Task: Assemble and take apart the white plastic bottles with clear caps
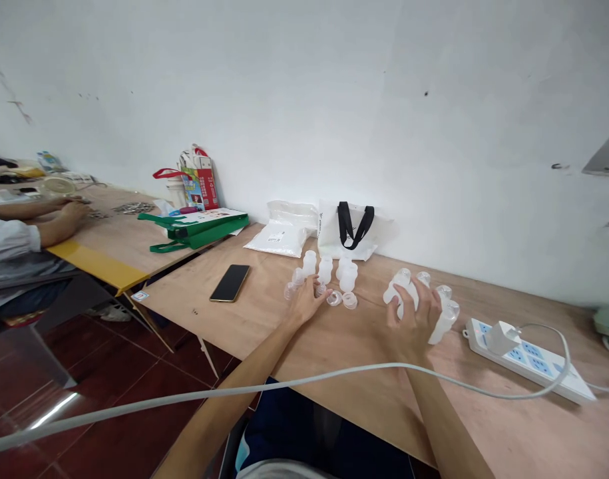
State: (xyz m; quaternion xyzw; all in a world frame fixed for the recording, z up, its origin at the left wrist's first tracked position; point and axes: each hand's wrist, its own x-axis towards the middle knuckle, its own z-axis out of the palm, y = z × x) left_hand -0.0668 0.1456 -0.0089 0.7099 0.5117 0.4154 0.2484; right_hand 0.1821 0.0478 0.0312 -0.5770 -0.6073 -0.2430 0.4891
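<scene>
My left hand (308,303) is low over the table, with its thumb and fingers closing around a clear plastic lid (321,290). More clear lids (350,301) lie just to its right, and others are by its fingertips on the left. Behind it stand several frosted white plastic bottles (325,269) without lids. Curled from above, my right hand (414,313) grips a frosted bottle (408,294), partly hidden by the fingers. Around that hand are several similar bottles with clear lids on, one of them a lidded bottle (444,322) beside its outer edge.
A white cable (334,378) crosses in front of my forearms. At right lies a power strip (531,359) with a plugged-in charger. A phone (229,283) lies left; a white packet (279,236) and a black-handled bag (353,229) rest by the wall. Another person's hands (67,216) work at far left.
</scene>
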